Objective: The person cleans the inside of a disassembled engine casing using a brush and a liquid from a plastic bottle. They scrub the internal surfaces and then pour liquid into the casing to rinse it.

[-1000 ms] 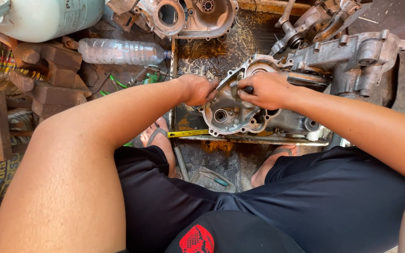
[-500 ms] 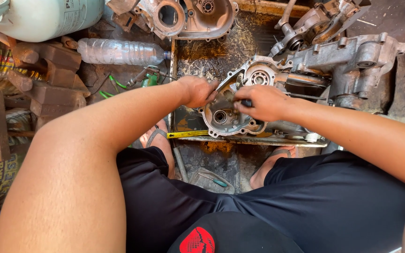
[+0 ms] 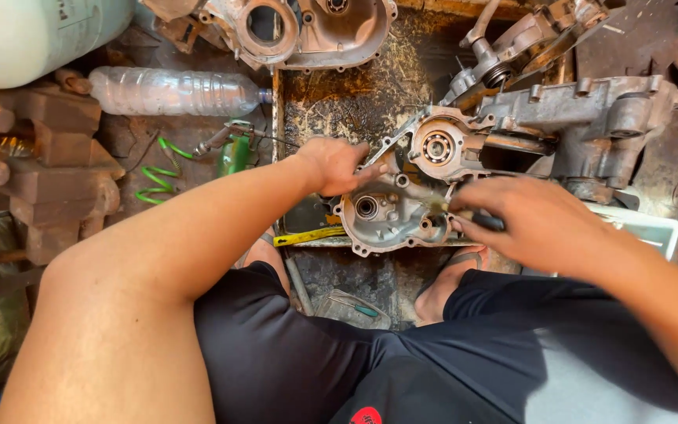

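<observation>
A grey metal engine case with round holes lies in the middle of a rusty, oily metal tray, and both hands are at it.

The left hand rests on the top left edge of the engine case. Its fingers are curled, and one finger is stretched out flat on the metal. It holds nothing — it just presses down on the case.

The right hand is at the right side of the engine case. It is closed around a thin tool with a dark handle. The tip of the tool is blurry, so I cannot tell just where it touches the case.

Just above and to the right of the engine case, touching it, is a bigger grey engine block with a shiny round bearing in it. Another grey metal case half lies well above the engine case, at the top of the tray.

Just below the left corner of the engine case lies a yellow strip. To the left of the engine case there is a green coiled hose. Farther up on that side lies a clear plastic bottle — it is on its side. A pale green tank is in the far top left corner.

Below the engine case are the person's bare feet and black shorts.
</observation>
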